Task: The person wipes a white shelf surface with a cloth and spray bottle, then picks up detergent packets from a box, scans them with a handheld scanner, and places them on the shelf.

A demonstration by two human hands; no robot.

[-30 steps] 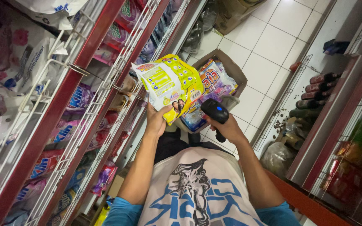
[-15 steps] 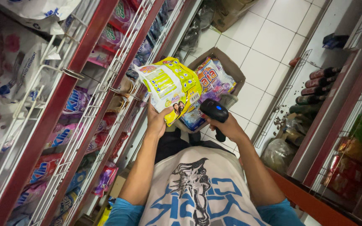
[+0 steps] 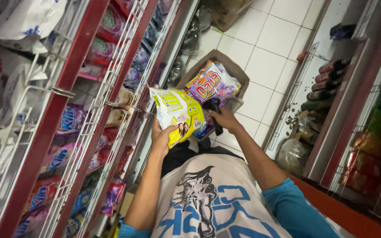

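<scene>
My left hand (image 3: 162,137) grips a yellow and white detergent pouch (image 3: 177,112) by its lower edge, holding it up in front of me. My right hand (image 3: 225,119) is closed on a black handheld scanner (image 3: 215,113), just right of the pouch and close to it. Below both hands an open cardboard box (image 3: 237,72) sits on the floor with a purple and orange detergent bag (image 3: 210,83) lying in it.
A red shelf rack with white wire dividers (image 3: 106,101) full of detergent packs runs along my left. Another red shelf (image 3: 345,123) with dark bottles (image 3: 327,83) stands to the right. White tiled floor (image 3: 270,39) lies ahead, with a clear plastic bag (image 3: 292,154) by the right shelf.
The yellow pouch has tilted and come lower, now partly edge-on. My right hand with the scanner has moved closer behind the pouch.
</scene>
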